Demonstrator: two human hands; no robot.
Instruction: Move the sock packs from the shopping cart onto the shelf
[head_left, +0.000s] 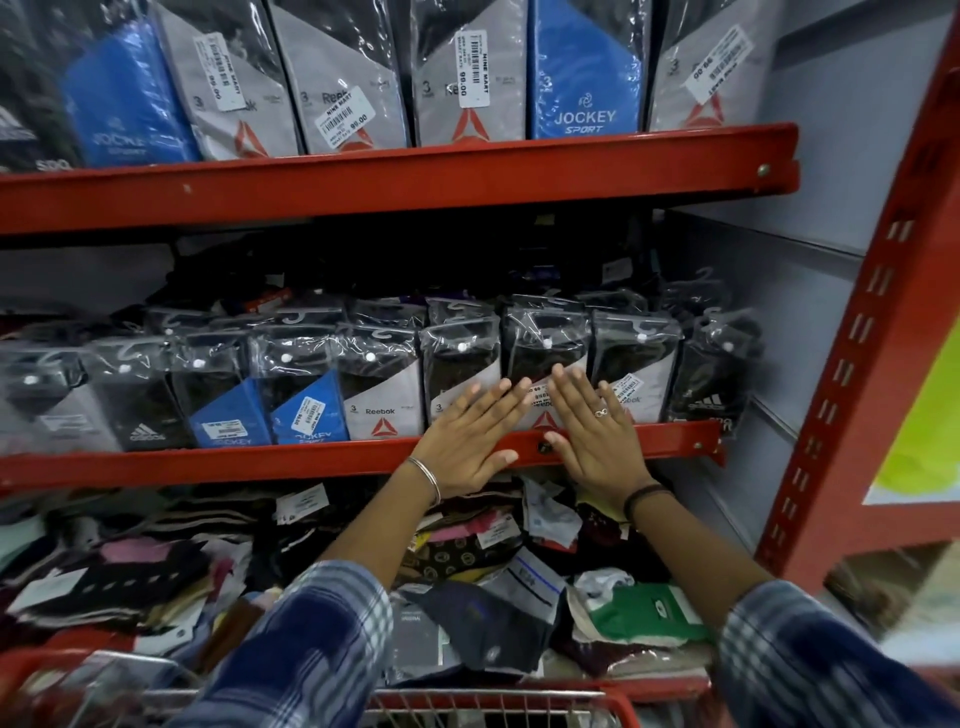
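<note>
A row of sock packs in clear plastic stands upright on the middle red shelf (311, 460). Both my hands lie flat against the grey and black Reebok packs (543, 353) near the right end of that row. My left hand (467, 441) presses with fingers spread, its heel over the shelf's front lip. My right hand (597, 431), with a ring on one finger, rests flat beside it. Neither hand holds anything. The red shopping cart's rim (493, 699) shows at the bottom edge; its contents are hidden.
The upper shelf (395, 176) carries taller Jockey and Reebok packs. Below the middle shelf lies a loose heap of mixed socks and garments (467, 571). A red perforated upright (857, 364) and a grey side panel bound the shelf on the right.
</note>
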